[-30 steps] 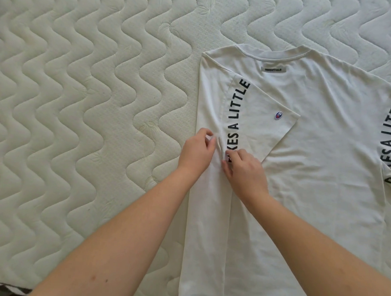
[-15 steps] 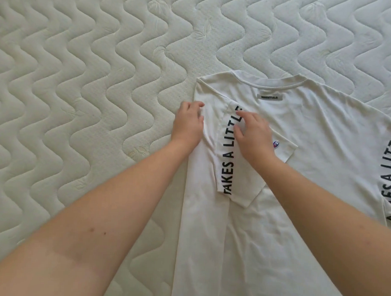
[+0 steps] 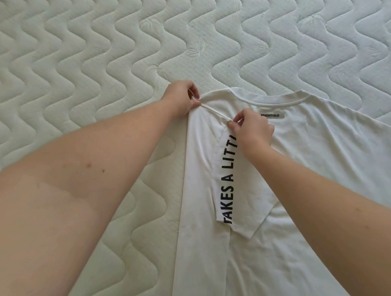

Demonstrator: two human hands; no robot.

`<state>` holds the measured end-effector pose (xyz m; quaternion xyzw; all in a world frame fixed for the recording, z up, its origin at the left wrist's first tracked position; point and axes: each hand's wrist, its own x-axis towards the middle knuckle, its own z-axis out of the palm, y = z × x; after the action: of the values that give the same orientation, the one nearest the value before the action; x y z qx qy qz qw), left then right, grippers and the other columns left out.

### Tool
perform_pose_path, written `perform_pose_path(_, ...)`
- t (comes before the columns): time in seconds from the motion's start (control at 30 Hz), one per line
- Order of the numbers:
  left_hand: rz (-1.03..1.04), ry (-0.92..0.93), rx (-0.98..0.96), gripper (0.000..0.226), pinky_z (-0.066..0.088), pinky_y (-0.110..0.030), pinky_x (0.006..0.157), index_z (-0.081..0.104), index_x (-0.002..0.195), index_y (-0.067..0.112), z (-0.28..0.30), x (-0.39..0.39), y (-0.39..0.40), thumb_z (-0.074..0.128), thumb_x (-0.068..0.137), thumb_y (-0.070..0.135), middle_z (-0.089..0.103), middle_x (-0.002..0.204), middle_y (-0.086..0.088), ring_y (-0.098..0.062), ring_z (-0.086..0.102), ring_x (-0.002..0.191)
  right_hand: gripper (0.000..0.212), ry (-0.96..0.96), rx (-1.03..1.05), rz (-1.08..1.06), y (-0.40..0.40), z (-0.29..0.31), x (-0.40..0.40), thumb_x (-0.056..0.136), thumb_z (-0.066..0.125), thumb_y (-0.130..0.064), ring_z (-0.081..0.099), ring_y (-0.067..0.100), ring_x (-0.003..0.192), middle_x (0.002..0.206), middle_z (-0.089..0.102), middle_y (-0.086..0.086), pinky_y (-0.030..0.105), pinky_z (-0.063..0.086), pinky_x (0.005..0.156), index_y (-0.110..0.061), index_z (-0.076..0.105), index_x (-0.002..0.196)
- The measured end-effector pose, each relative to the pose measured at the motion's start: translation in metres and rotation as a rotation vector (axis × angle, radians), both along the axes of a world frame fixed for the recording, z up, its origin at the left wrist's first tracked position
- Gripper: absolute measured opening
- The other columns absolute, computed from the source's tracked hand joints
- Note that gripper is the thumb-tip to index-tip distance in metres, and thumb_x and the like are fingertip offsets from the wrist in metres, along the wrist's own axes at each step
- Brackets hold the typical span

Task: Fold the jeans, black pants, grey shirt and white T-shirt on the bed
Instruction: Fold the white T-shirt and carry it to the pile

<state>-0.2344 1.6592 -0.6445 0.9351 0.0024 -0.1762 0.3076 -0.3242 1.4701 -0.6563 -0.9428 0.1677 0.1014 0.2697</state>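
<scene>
The white T-shirt [image 3: 310, 196] lies flat on the bed, collar away from me, its left side folded inward. The left sleeve with black lettering lies turned down over the body. My left hand [image 3: 183, 98] pinches the folded shoulder corner at the top left of the white T-shirt. My right hand [image 3: 250, 127] pinches the same top edge a little to the right, near the collar label. The fabric edge between the two hands is lifted and stretched taut. The jeans, black pants and grey shirt are out of view.
A cream quilted mattress [image 3: 82, 66] with a wavy stitched pattern fills the view around the T-shirt, to the left and beyond the collar. The T-shirt's right side runs off the frame.
Both hands moved up from the sleeve area to the shoulder edge and took hold of it. The top fold now stands lifted between them, and my view shifted forward.
</scene>
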Motion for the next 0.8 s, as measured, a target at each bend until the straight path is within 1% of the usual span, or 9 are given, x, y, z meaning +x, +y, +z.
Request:
perform_pose_path(0.2, 0.11, -0.055, -0.031, 0.03, 0.046, -0.028, 0.085, 0.059, 0.108, 0.014, -0.004, -0.013, -0.004, 0.074, 0.083, 0.018, 0.06, 0.096, -0.002, -0.016, 0.055, 0.084, 0.02, -0.08, -0.011, 0.046, -0.004, 0.006, -0.004, 0.091, 0.062, -0.043, 0.052, 0.023, 0.103, 0.101, 0.06, -0.004, 0.036, 0.032, 0.09, -0.025, 0.058, 0.099)
perform_pose_path(0.27, 0.105, -0.134, 0.048, 0.04, 0.043, -0.037, 0.096, 0.053, 0.122, 0.016, 0.001, -0.028, -0.01, 0.069, 0.086, 0.022, 0.055, 0.113, -0.009, -0.023, 0.054, 0.101, 0.026, -0.132, 0.023, 0.026, -0.008, 0.01, -0.014, 0.092, 0.06, -0.04, 0.051, 0.023, 0.107, 0.108, 0.059, -0.002, 0.036, 0.033, 0.092, -0.023, 0.058, 0.113)
perform_pose_path(0.33, 0.075, -0.255, 0.17, 0.043, 0.038, -0.04, 0.099, 0.05, 0.131, 0.016, 0.009, -0.057, -0.017, 0.062, 0.09, 0.028, 0.05, 0.125, -0.012, -0.029, 0.049, 0.114, 0.03, -0.169, 0.054, -0.002, -0.017, 0.014, -0.034, 0.094, 0.058, -0.037, 0.05, 0.023, 0.111, 0.113, 0.06, -0.001, 0.038, 0.033, 0.094, -0.023, 0.057, 0.121)
perform_pose_path(0.4, -0.008, -0.326, 0.17, 0.043, 0.036, -0.041, 0.098, 0.052, 0.132, 0.013, 0.015, -0.101, -0.027, 0.057, 0.092, 0.027, 0.051, 0.128, -0.012, -0.03, 0.049, 0.117, 0.035, -0.119, -0.006, -0.009, -0.032, 0.015, -0.06, 0.093, 0.057, -0.04, 0.047, 0.025, 0.115, 0.119, 0.058, 0.001, 0.04, 0.032, 0.096, -0.025, 0.055, 0.124)
perform_pose_path(0.5, -0.179, -0.315, 0.097, 0.051, 0.038, -0.044, 0.105, 0.05, 0.138, 0.011, 0.012, -0.182, -0.044, 0.06, 0.09, 0.026, 0.053, 0.136, -0.01, -0.029, 0.048, 0.126, 0.049, 0.076, -0.168, -0.029, -0.055, 0.014, -0.095, 0.085, 0.064, -0.051, 0.042, 0.028, 0.118, 0.124, 0.053, 0.004, 0.042, 0.028, 0.096, -0.027, 0.052, 0.126)
perform_pose_path(0.57, -0.268, -0.244, 0.171, 0.064, 0.028, -0.043, 0.114, 0.036, 0.15, 0.015, 0.004, -0.229, -0.053, 0.055, 0.092, 0.035, 0.038, 0.153, -0.008, -0.026, 0.033, 0.143, 0.045, 0.114, -0.212, -0.072, -0.066, 0.018, -0.109, 0.083, 0.066, -0.051, 0.04, 0.029, 0.116, 0.119, 0.054, 0.005, 0.041, 0.025, 0.092, -0.026, 0.058, 0.119)
perform_pose_path(0.63, -0.329, -0.149, 0.301, 0.071, 0.012, -0.04, 0.121, 0.011, 0.156, 0.019, -0.006, -0.262, -0.053, 0.039, 0.096, 0.045, 0.008, 0.163, 0.0, -0.02, 0.007, 0.151, 0.034, 0.056, -0.208, -0.117, -0.068, 0.025, -0.118, 0.084, 0.067, -0.044, 0.042, 0.029, 0.112, 0.113, 0.055, 0.005, 0.041, 0.026, 0.092, -0.023, 0.063, 0.11)
perform_pose_path(0.7, -0.333, -0.12, 0.377, 0.07, 0.006, -0.041, 0.122, 0.004, 0.154, 0.018, -0.013, -0.277, -0.049, 0.025, 0.096, 0.05, -0.004, 0.161, 0.003, -0.019, -0.003, 0.149, 0.023, -0.103, -0.14, -0.129, -0.063, 0.032, -0.126, 0.085, 0.068, -0.032, 0.049, 0.03, 0.105, 0.105, 0.061, 0.005, 0.04, 0.032, 0.091, -0.018, 0.064, 0.104)
perform_pose_path(0.8, -0.345, -0.085, 0.372, 0.068, -0.006, -0.037, 0.121, -0.005, 0.153, 0.02, -0.018, -0.279, -0.046, 0.015, 0.096, 0.052, -0.015, 0.158, 0.006, -0.015, -0.014, 0.147, 0.016, -0.288, -0.018, -0.055, -0.043, 0.046, -0.139, 0.087, 0.065, -0.014, 0.064, 0.031, 0.088, 0.092, 0.072, 0.004, 0.038, 0.045, 0.077, -0.015, 0.068, 0.103)
